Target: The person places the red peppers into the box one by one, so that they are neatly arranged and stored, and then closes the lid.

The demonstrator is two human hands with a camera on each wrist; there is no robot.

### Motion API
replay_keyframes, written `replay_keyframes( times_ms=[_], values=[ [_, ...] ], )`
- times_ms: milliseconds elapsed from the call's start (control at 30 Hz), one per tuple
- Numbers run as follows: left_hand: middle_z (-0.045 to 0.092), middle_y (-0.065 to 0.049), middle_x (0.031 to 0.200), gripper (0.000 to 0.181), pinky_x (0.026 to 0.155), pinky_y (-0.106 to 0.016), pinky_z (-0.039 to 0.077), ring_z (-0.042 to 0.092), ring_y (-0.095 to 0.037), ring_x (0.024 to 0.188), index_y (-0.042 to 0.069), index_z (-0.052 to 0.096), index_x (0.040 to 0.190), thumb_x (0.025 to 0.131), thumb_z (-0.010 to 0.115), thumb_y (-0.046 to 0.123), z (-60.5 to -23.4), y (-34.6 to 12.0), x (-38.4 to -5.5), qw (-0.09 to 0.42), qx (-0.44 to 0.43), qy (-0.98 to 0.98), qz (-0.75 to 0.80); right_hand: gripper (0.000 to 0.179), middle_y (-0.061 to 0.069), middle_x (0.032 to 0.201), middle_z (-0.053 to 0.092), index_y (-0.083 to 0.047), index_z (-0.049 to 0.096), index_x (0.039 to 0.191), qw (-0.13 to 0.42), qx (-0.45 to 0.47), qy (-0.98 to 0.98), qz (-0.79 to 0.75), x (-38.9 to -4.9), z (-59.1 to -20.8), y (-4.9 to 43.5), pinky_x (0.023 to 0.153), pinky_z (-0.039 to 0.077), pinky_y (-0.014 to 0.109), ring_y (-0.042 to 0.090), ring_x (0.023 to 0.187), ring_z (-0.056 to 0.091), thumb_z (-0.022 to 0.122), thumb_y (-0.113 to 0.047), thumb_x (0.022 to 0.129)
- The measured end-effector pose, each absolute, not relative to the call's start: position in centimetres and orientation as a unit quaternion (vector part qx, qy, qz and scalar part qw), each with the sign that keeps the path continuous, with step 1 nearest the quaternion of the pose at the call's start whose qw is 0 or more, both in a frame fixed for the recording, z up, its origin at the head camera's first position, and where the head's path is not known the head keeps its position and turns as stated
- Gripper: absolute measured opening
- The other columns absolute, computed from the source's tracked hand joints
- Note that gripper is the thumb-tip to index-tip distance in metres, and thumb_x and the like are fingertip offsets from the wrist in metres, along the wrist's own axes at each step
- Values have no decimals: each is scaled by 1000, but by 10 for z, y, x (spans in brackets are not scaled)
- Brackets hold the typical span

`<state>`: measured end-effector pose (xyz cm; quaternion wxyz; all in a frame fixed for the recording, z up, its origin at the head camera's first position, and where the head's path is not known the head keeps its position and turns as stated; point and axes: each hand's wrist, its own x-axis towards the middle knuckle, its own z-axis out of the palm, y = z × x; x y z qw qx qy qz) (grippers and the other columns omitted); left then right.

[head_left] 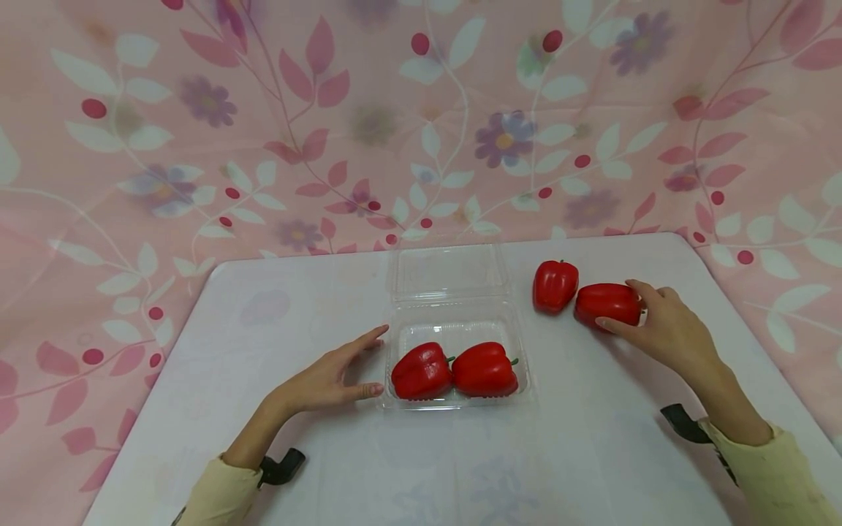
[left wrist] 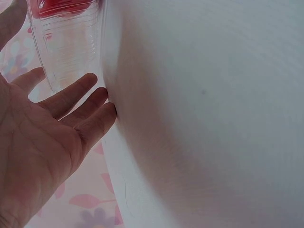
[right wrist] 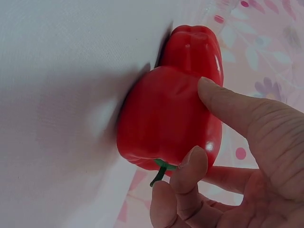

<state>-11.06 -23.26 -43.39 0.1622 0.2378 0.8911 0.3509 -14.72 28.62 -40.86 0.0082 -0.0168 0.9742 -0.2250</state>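
My right hand has its thumb and fingers around a red bell pepper lying on its side. In the right wrist view the thumb touches the pepper's side, and curled fingers lie by its green stem. Just left of it rests another red bell pepper. Two more red bell peppers lie side by side in the base of a clear plastic clamshell box, stems toward the right. My left hand, fingers spread and holding nothing, is at the box's left edge; whether it touches cannot be told.
The box's transparent lid is folded back toward the table's rear edge. A white cloth covers the table. Behind it hangs a pink floral curtain. Dark wrist-worn devices sit at both sleeves.
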Motion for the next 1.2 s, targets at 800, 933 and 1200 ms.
replay_keyframes(
  times_ms=[800, 933, 1200],
  values=[
    [44, -2, 150, 92, 103, -59, 40, 39, -24, 137, 31, 24, 157, 82, 73, 52, -436, -232, -109, 164, 234, 892, 352, 84, 23, 102, 58, 2, 50, 134, -46, -48, 967, -245, -139, -405, 288, 58, 55, 46, 37, 87, 54, 84, -47, 75],
    [44, -2, 150, 92, 103, -59, 40, 39, -24, 137, 31, 24, 157, 83, 73, 52, -436, -233, -109, 166, 233, 892, 351, 84, 22, 101, 58, 2, 51, 134, -55, -51, 967, -245, -139, -401, 288, 55, 53, 37, 36, 86, 54, 85, -45, 74],
    [44, -3, 150, 93, 102, -58, 41, 40, -24, 137, 30, 23, 158, 82, 74, 51, -436, -233, -110, 161, 240, 892, 349, 85, 20, 100, 57, 1, 52, 135, -66, -49, 965, -249, -134, -389, 280, 52, 47, 31, 33, 84, 52, 83, -51, 75]
  ],
)
